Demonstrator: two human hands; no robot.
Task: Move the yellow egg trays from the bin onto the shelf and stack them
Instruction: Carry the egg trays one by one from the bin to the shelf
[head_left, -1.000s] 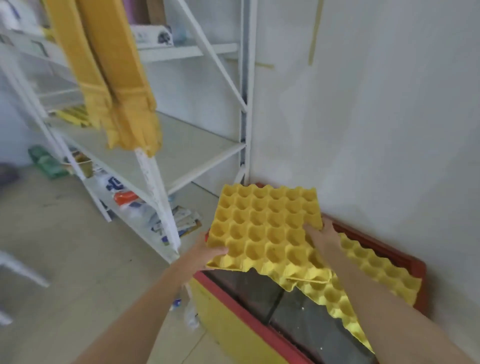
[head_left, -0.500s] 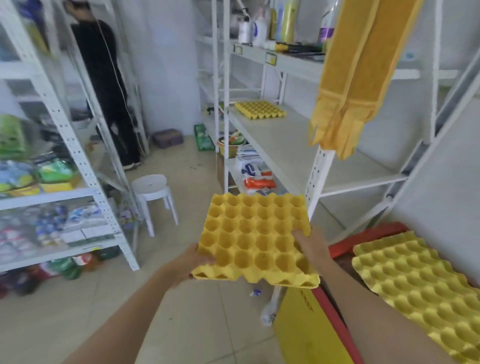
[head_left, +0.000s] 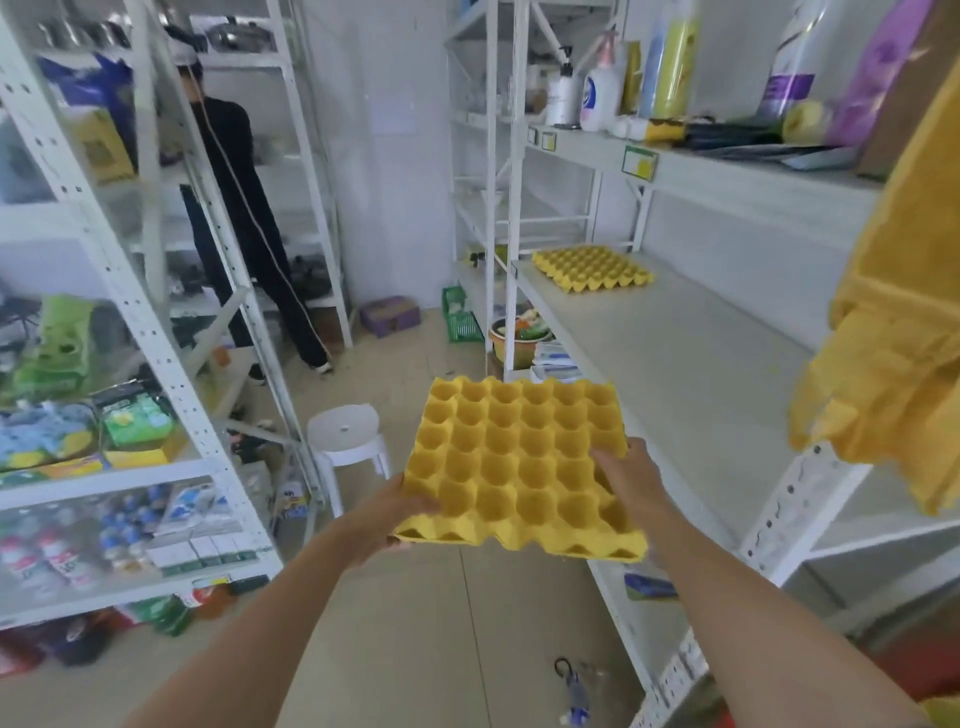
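I hold a yellow egg tray (head_left: 511, 457) level in front of me, over the aisle floor beside the white shelf (head_left: 691, 364). My left hand (head_left: 392, 512) grips its near left corner and my right hand (head_left: 626, 475) grips its right edge with fingers on top. Another yellow egg tray (head_left: 592, 267) lies at the far end of the same shelf board. A sliver of the red bin (head_left: 914, 675) shows at the bottom right corner.
A white stool (head_left: 345, 434) stands in the aisle ahead left. A person in black (head_left: 244, 208) stands by the stocked left shelving (head_left: 130, 322). A yellow cloth (head_left: 904, 364) hangs at the right over the shelf front. Bottles (head_left: 602, 93) fill the upper shelf.
My view has swung left from the bin to the aisle and shelf. The tray has been lifted out of the bin and carried toward the shelf, still in both hands.
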